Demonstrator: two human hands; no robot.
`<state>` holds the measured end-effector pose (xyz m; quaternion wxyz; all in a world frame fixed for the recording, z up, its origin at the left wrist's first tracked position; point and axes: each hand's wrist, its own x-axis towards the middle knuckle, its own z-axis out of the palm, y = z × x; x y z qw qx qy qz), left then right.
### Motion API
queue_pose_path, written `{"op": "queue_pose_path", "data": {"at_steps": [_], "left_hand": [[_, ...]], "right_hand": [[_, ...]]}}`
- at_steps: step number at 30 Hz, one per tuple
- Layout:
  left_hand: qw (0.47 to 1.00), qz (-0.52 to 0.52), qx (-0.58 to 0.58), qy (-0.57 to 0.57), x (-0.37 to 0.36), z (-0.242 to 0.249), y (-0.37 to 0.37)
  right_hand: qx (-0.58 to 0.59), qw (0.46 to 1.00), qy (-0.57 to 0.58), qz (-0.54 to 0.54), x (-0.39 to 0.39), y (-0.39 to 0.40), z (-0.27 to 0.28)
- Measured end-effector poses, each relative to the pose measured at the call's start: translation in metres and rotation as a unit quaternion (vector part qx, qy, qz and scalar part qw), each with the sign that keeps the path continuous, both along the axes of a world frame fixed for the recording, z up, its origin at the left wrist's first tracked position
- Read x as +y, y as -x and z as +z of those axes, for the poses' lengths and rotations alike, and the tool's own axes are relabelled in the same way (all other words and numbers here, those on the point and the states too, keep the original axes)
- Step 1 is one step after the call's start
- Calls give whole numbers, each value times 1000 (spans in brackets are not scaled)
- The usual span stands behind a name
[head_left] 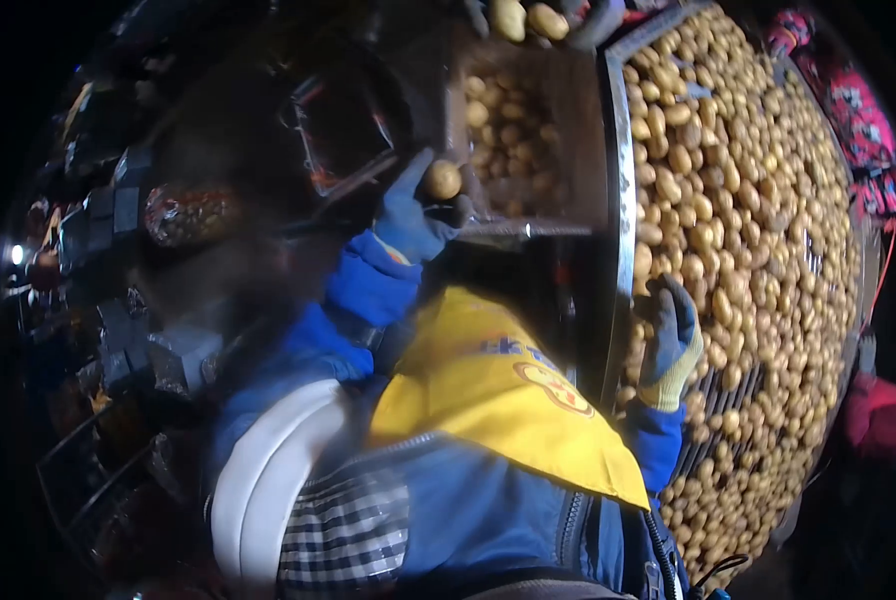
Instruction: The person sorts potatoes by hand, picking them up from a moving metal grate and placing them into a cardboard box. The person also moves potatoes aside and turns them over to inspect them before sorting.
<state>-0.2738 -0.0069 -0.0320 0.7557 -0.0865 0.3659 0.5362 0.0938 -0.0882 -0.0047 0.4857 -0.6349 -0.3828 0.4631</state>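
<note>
My left hand [416, 215], in a blue-grey work glove, is closed round a single potato [442, 180]. It is raised beside a crate [580, 150] partly filled with potatoes. Over the metal rim of the sorting table [623, 190] reaches my right hand [671, 340], in a similar glove with a yellowish cuff. Its fingers are curled at the near edge of the spread of potatoes [723, 240]; what lies inside them is hidden.
At the top, another person's gloved hands [598, 22] hold potatoes above the crate's far end. People in pink [858, 120] and red [878, 415] clothing are along the table's far side. A bag of potatoes [193, 215] and grey boxes [183, 355] are at left.
</note>
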Motion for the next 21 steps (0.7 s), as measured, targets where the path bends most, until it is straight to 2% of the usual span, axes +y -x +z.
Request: {"op": "queue_pose_path", "data": {"at_steps": [2,5,6,8,10,11,12,13,14,16,18,20,21], "left_hand": [[991,68,-96,-63,-1,-25,36],[979,192,-54,-36,8,-48,81],[978,196,-54,-40,17,-48,92],[964,266,-12,4,39,-48,116],[951,309,7,-21,90,-57,168],[946,261,141,-134,121,-53,199],[945,319,15,-75,147,-8,208],[937,269,126,-184,175,-17,248],[912,314,224,-137,188,9,236],[919,283,257,-99,202,-6,246],[938,220,267,-12,193,-36,227],[939,128,318,-10,158,-59,187],[938,31,345,-15,136,-59,167]], "right_hand": [[-2,1000,0,1,8,4,8],[-7,1000,8,15,19,8,19],[-8,1000,11,11,24,9,20],[-10,1000,5,5,29,3,12],[-15,1000,-1,-7,33,4,9],[-36,999,-12,-2,34,5,9],[-58,998,-22,3,34,6,10],[-63,998,-18,0,33,8,12],[-69,998,-16,-2,32,11,14],[-76,997,-13,-7,28,12,18],[-18,998,40,-48,21,13,21],[-21,997,34,-61,14,3,13],[-59,996,13,-66,10,-3,7]]}}
